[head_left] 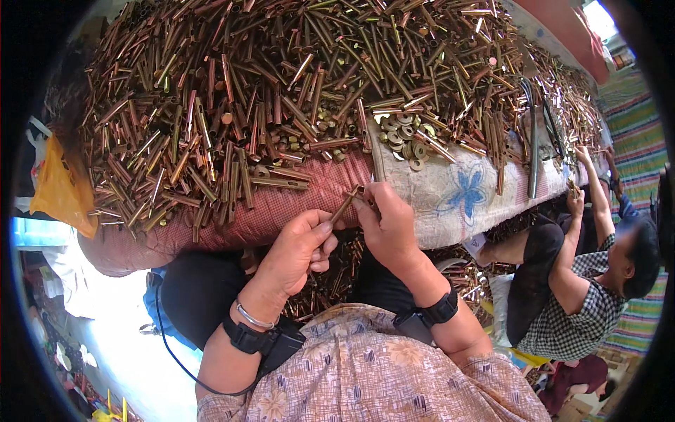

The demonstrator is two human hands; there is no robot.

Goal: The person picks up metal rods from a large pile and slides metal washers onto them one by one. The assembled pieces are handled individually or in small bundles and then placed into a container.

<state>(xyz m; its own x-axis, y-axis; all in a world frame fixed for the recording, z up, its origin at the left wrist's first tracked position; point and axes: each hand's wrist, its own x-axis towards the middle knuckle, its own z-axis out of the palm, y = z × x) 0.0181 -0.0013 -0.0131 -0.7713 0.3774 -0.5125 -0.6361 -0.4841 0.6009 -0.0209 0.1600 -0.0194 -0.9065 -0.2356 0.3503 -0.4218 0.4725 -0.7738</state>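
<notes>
My left hand (302,246) is closed, pinching the near end of a slim brass-coloured bolt (343,207) between thumb and fingers. The bolt tilts up to the right. My right hand (388,221) closes its thumb and fingertips at the bolt's far end; a small dark piece shows there, too small to name. Just beyond my hands, a heap of coppery slotted metal sleeves and bolts (281,91) covers the work surface. A small pile of flat washers (406,139) lies beyond my right hand, and several nuts (327,128) lie left of it.
The heap rests on a red woven sack (309,200) and a white sack with a blue flower (457,200). More metal parts (337,274) lie below, between my knees. A yellow plastic bag (60,186) hangs at left. At right, a co-worker in a checked shirt (562,316) handles parts.
</notes>
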